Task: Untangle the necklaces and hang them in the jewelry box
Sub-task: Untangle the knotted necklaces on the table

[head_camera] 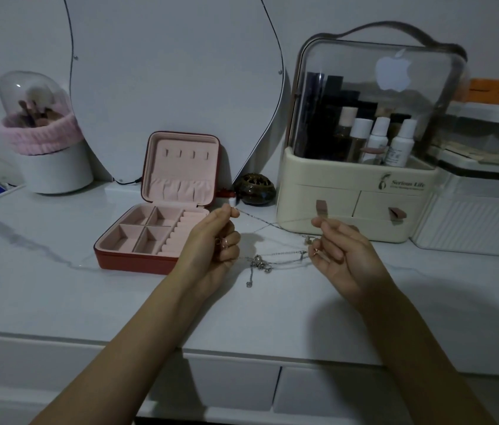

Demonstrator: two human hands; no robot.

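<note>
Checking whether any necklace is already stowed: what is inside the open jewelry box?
The jewelry box shows only bare pink lining: unfilled compartments, ring rolls, lid hooks with nothing hanging. The left hand covers its near right corner.

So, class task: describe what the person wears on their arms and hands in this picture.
Both forearms are bare, with no sleeves in view. The left hand wears what looks like a ring with a small ornament on one finger. The right hand shows no ring, watch or bracelet that I can make out.
</note>
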